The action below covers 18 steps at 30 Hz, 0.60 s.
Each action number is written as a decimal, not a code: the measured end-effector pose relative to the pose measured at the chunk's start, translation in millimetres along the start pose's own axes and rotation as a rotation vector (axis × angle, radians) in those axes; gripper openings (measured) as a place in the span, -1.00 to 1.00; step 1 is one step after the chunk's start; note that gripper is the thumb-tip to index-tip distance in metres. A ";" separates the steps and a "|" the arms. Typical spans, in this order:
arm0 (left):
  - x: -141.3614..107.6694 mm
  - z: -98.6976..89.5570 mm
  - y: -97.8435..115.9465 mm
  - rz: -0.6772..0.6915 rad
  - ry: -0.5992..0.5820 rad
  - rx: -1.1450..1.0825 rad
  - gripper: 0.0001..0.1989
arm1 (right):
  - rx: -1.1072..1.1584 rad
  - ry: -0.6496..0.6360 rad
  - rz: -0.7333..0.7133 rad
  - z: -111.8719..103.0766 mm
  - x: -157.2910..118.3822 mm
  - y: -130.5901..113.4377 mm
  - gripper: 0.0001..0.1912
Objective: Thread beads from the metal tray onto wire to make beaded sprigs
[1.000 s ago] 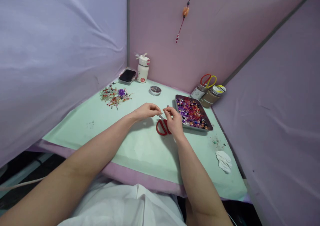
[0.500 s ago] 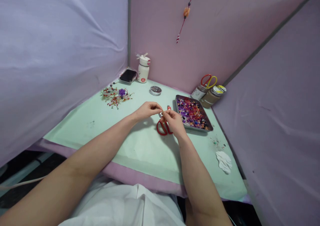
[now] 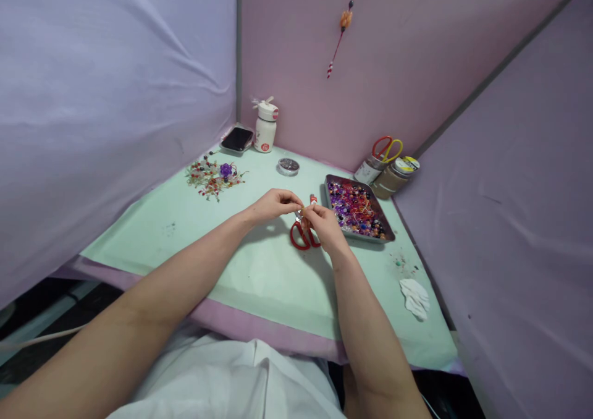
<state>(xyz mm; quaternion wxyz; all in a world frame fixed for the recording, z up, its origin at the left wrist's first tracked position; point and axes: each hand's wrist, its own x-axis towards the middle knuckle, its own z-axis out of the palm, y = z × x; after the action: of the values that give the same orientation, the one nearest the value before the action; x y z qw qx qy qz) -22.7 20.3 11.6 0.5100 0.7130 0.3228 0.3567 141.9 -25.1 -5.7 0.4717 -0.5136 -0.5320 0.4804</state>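
Observation:
Over the middle of the table my left hand (image 3: 278,204) and my right hand (image 3: 327,222) meet, fingertips pinched close together. Between them is a tiny yellowish-orange piece, too small to name. Both hands are closed, and the fingers hide most of what they hold. Just below the fingertips lie scissors with red handles (image 3: 298,238), their blades partly covered by my hands. A small red-and-white item (image 3: 314,200) lies just behind my right fingers. To the right of that hand stands a dark metal tray (image 3: 390,237) filled with purple, red, orange and dark beads.
Strung beadwork (image 3: 213,179) lies in a pile at the left. Behind are a phone (image 3: 238,139), a white bottle (image 3: 265,131) and a round clear container (image 3: 288,167). Jars (image 3: 393,181), one holding scissors, stand back right; white gloves (image 3: 415,298) lie right. A beaded string (image 3: 345,20) hangs behind.
My fingertips have shifted very slightly around the small piece, and a bit more orange shows by my right fingers. Everything on the table stays in place.

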 end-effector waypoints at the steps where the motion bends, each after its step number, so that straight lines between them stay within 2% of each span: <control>1: -0.2 0.2 1.1 -0.004 -0.004 -0.001 -0.82 | 0.012 -0.011 0.008 -0.5 0.0 0.4 -0.84; 13: -2.6 0.4 5.2 -0.027 -0.045 -0.001 -0.81 | 0.081 -0.088 0.165 -2.0 -7.3 -11.7 -0.81; 18: -1.9 0.4 0.6 -0.024 -0.029 -0.017 -0.81 | 0.105 -0.100 0.160 -1.9 -5.7 -10.6 -0.80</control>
<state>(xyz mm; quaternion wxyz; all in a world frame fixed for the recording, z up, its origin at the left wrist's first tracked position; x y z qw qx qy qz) -23.3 18.3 11.7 0.5249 0.7098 0.3207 0.3431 142.9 -30.8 4.9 0.4309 -0.5046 -0.4860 0.5687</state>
